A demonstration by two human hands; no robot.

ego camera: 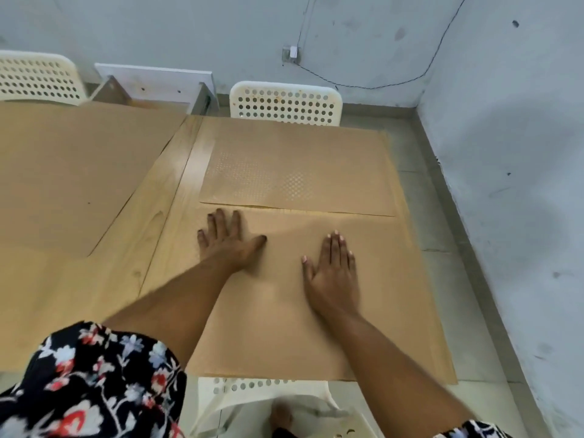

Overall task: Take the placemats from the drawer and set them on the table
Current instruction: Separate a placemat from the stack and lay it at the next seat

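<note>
A tan placemat [379, 311] lies flat on the near right part of the wooden table [164, 222]. My left hand [226, 240] and my right hand [333, 273] both rest palm down on it, fingers spread, holding nothing. A second tan placemat [300, 169] with a dotted texture lies just beyond, its near edge meeting the first one. A third, larger tan placemat [69, 172] covers the table's left side. The open drawer [151, 90] stands past the table's far edge, and its inside is mostly hidden.
White perforated chairs stand at the far side [286, 104], the far left [38, 79] and right below me [262, 390]. A grey wall [505, 153] runs close along the right, with a strip of tiled floor [442, 248] between it and the table.
</note>
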